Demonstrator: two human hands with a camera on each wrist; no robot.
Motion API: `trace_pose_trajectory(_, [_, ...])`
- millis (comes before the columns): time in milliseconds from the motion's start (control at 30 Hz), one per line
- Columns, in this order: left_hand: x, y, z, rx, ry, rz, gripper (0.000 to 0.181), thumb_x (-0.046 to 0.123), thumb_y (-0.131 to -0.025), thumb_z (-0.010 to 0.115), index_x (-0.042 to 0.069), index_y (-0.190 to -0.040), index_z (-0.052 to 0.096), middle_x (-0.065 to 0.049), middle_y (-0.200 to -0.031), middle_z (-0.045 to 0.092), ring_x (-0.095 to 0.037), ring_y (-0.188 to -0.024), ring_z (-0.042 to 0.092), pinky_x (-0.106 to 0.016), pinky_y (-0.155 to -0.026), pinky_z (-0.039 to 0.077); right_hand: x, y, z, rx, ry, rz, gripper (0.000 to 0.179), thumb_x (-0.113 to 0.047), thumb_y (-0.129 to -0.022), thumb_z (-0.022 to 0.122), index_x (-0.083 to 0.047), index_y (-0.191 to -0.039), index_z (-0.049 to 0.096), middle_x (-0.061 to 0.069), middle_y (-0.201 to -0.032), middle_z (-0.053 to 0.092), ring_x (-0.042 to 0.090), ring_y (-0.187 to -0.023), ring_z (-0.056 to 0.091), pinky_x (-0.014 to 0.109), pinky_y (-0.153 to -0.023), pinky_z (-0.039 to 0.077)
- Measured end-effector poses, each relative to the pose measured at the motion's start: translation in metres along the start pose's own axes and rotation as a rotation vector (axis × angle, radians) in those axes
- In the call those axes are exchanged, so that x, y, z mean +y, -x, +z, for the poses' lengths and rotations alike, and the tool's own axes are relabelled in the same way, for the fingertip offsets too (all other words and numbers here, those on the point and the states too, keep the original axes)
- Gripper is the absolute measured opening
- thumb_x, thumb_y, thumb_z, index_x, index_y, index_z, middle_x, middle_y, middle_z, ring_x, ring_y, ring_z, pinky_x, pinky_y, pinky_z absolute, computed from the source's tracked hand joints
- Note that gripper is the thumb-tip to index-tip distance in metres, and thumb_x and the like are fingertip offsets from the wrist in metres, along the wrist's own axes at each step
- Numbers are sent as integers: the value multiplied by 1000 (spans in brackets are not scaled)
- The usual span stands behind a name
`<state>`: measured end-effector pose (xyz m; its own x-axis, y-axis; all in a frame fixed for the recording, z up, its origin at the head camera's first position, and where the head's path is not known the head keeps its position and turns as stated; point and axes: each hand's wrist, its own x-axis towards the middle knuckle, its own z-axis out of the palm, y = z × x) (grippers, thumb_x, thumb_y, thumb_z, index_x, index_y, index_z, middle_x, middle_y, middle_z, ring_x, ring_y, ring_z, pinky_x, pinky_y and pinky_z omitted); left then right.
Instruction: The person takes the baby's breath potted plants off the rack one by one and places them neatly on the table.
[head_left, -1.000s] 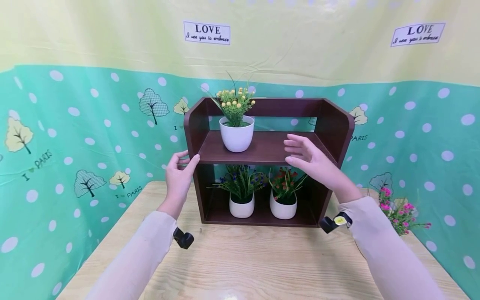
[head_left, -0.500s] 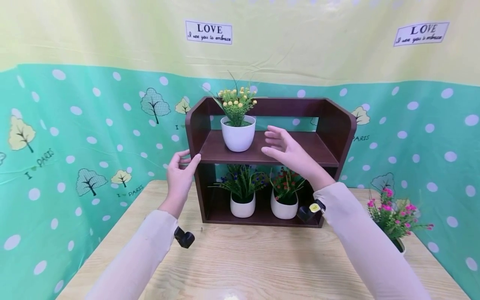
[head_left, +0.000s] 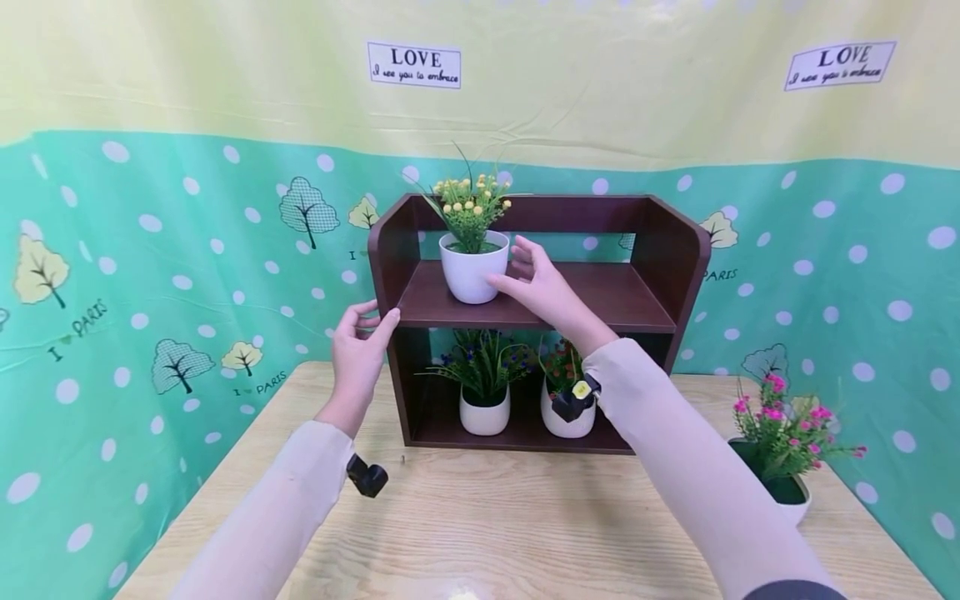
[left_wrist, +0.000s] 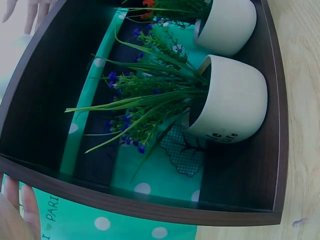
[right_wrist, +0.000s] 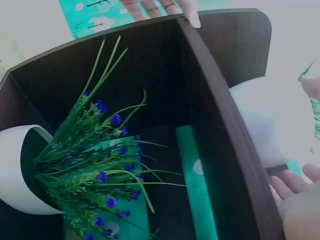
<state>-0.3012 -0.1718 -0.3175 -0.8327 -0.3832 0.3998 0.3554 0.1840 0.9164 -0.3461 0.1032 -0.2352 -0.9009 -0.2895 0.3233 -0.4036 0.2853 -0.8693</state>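
Note:
A potted plant with yellow flowers (head_left: 471, 267) stands upright in its white pot on the upper board of a dark brown two-tier shelf (head_left: 480, 315). My right hand (head_left: 543, 292) is at the pot's right side, fingers spread, the thumb overlapping the pot in the head view. In the right wrist view the white pot (right_wrist: 272, 120) shows between this hand's thumb and fingers (right_wrist: 292, 182). My left hand (head_left: 358, 354) holds the shelf's left side panel, thumb at the front edge and fingers along the outside; its fingers (left_wrist: 30, 210) show beyond the panel in the left wrist view.
On the lower tier stand a blue-flowered plant (head_left: 483, 417) and a red-flowered plant (head_left: 564, 421), both in white pots. A pink-flowered plant (head_left: 787, 442) stands on the wooden table (head_left: 465, 517) at the right, partly behind my right sleeve. A patterned curtain (head_left: 187, 292) surrounds the table.
My right hand has moved left across the upper board, from the shelf's right half to the yellow-flowered plant's pot. The left hand has stayed on the side panel.

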Motion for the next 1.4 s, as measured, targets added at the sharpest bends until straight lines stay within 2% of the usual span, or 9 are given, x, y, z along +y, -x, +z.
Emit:
trace_pose_trajectory(300, [-1,0,-1,-5,-6,-3,51,45,-90,74,15,-129,62,-4,-108,58,-20,-93,53,-24,-73,51,-2,-12,17,50,-61,26,107,-48,-85,77,-17,-161,8,7,-163,21,21,-147,28,39,-115,30])
trace_pose_trajectory(533, [-1,-1,0,-7,-19,-15,52,48,-89,74,16,-129,62,-4,-110,58,-20,-95,53,-25,-74,51,-4,-20,21,25,-80,42,115,-50,-82,79,-15,-161,4,6,-161,26,18,-143,33,39,-114,32])
trace_pose_trajectory(767, [0,0,0,-1,-18,-9,50,46,-90,74,15,-128,62,-4,-108,58,-19,-93,53,-24,-73,50,-5,-22,23,11,-66,77,120,-52,-78,82,-18,-161,2,5,-161,23,18,-142,34,40,-114,32])
trace_pose_trajectory(1000, [0,0,0,-2,-21,-2,51,47,-90,74,15,-128,62,-4,-108,58,-19,-92,52,-24,-72,50,-5,-26,27,24,-65,27,115,-47,-79,83,-14,-161,10,7,-151,35,18,-131,45,39,-110,36])
trace_pose_trajectory(1400, [1,0,0,1,-18,-6,49,45,-90,74,15,-128,63,-3,-108,58,-19,-92,53,-24,-72,50,0,-26,29,47,-83,-7,105,-43,-78,85,-17,-158,22,3,-141,47,16,-122,52,37,-104,42])
